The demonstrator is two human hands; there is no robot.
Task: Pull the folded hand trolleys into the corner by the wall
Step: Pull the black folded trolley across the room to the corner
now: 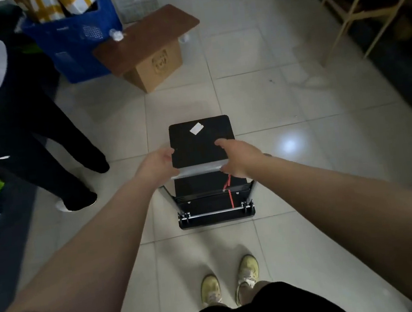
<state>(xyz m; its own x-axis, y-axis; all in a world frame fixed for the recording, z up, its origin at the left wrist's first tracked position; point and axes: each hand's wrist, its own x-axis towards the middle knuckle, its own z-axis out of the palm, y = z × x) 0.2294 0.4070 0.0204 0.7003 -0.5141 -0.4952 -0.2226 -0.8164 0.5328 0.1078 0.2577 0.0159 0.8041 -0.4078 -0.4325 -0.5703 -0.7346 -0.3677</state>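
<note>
**Inspector:** Trolley position first, please.

**Operator:** Hand trolley (201,140) sits flat on the tiled floor (296,98) directly ahead of my feet, black deck forward, hinge end nearest me. I see one unit only; whether a second lies beneath it I cannot tell. A red cord (229,191) hangs from the bar down to the hinge end.

**Inspector:** Hands?

**Operator:** Both are on the silver handle bar (199,169). My left hand (159,165) grips the bar's left end, fingers wrapped under. My right hand (239,158) is closed around the right end, with the forefinger extended over the deck. Hands set wide — in my judgement, so the frame tracks straight and does not swing when drawn backward.

**Inspector:** Is the handle folded down?

**Operator:** It appears raised off the deck, side rails angling up from the hinges to my hands. A lifted bar gives a pulling hold.

**Inspector:** Obstructions?

**Operator:** A cardboard box (155,68) with a brown board (145,33) on top stands beyond the deck, well apart from it. A bystander's legs (43,150) are to my left, near the trolley but clear of it. A pale frame stand (358,7) stands at far right.

**Inspector:** Progress?

**Operator:** Early, I judge — the trolley lies on open floor, and no wall corner is in view.
</note>
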